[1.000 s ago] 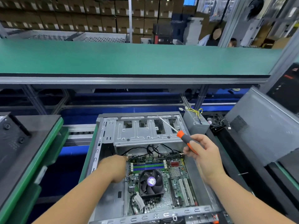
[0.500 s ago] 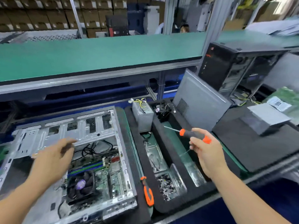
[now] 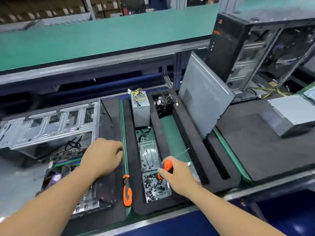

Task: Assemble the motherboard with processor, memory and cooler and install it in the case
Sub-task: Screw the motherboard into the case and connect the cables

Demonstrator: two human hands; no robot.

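The open metal case [image 3: 49,123] lies on its side at the left. Inside it sits the motherboard [image 3: 67,161] with memory sticks and a fan cooler [image 3: 55,178], partly hidden by my left arm. My left hand [image 3: 102,159] hovers over the case's right edge, fingers curled, holding nothing I can see. My right hand [image 3: 177,176] grips a small orange-handled screwdriver [image 3: 167,166] above the screw bin [image 3: 156,186] in the black foam tray [image 3: 187,133].
A long orange-and-black screwdriver [image 3: 127,191] lies between the case and the tray. A power supply [image 3: 140,109] and a black fan [image 3: 164,104] stand at the tray's back. A grey side panel [image 3: 202,92] leans at right, with another case [image 3: 252,48] and a metal box [image 3: 293,113] beyond.
The view has swung right. My right hand carried the small screwdriver from over the case down to the screw bin. My left hand left the motherboard and moved to the case's right edge.
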